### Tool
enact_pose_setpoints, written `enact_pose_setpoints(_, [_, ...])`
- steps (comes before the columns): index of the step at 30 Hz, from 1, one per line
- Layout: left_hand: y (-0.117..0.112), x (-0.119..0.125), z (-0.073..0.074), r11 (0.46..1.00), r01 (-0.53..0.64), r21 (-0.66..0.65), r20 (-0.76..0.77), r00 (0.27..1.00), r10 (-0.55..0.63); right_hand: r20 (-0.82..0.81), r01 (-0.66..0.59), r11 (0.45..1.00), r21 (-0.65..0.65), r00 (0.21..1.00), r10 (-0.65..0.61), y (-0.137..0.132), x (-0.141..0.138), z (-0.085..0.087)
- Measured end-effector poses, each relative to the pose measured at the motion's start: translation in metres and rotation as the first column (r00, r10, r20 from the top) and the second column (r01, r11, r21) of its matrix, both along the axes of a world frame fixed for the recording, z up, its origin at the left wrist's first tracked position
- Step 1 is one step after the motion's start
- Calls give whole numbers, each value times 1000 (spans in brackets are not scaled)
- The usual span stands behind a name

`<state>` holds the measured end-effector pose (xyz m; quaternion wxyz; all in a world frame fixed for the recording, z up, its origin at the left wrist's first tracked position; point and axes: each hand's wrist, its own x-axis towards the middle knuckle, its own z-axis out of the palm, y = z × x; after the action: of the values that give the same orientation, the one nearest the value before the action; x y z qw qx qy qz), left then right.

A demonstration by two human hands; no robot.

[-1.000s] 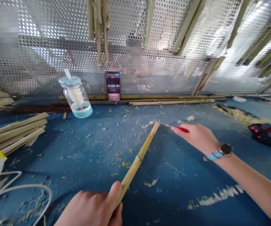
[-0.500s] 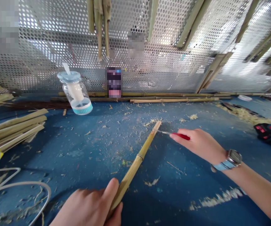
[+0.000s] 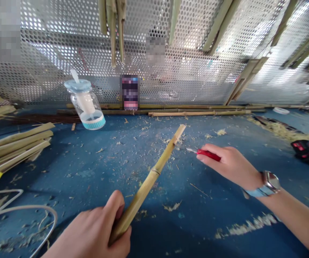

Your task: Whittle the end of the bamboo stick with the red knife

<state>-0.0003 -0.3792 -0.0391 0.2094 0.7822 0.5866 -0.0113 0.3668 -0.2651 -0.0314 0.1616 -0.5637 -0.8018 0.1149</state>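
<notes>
Head view: left hand [image 3: 90, 233] closed around the lower end of a bamboo cane [image 3: 146, 186], long axis running up and right over the blue workbench [image 3: 71, 186]; right hand [image 3: 232, 166] pinches a red-handled craft knife [image 3: 208, 154], blade near the cane's upper end, not touching.

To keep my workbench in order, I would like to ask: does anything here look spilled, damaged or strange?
Pale bamboo shavings lie scattered over the blue bench top, and a white scraped-looking streak marks its surface at lower right, as if worn.
</notes>
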Motion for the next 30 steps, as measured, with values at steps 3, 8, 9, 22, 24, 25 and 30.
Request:
enact_pose_setpoints(3, [7, 1, 1, 998, 10, -56, 37, 999, -8, 36, -62, 995, 74, 998, 60, -11, -13, -2])
enact_pose_setpoints(8, [5, -1, -3, 997, 72, 19, 36, 997, -72, 132, -7, 990, 139, 991, -12, -2, -11, -10])
enact_pose_setpoints(9, [4, -2, -5, 997, 80, 19, 29, 996, -81, 145, 26, 989, 143, 988, -47, 1, -9, -11])
enact_pose_setpoints(22, [3, 6, -1, 996, 10, -93, -64, 998, -16, 200, 20, 995, 93, 979, -39, -9, -19, -12])
enact_pose_setpoints(24, [4, 7, 0, 995, 5, -97, -78, 997, -13, 189, -49, 996, 77, 981, 34, -10, -21, -14])
enact_pose_setpoints(25, [4, 7, 0, 996, 2, -88, -80, 997, -9, 187, -86, 994, 73, 980, 71, -11, -22, -14])
enact_pose_setpoints(30, [3, 8, 3, 996, -3, -91, -83, 997, -5, 200, -9, 992, 124, 980, -16, -14, -25, -13])
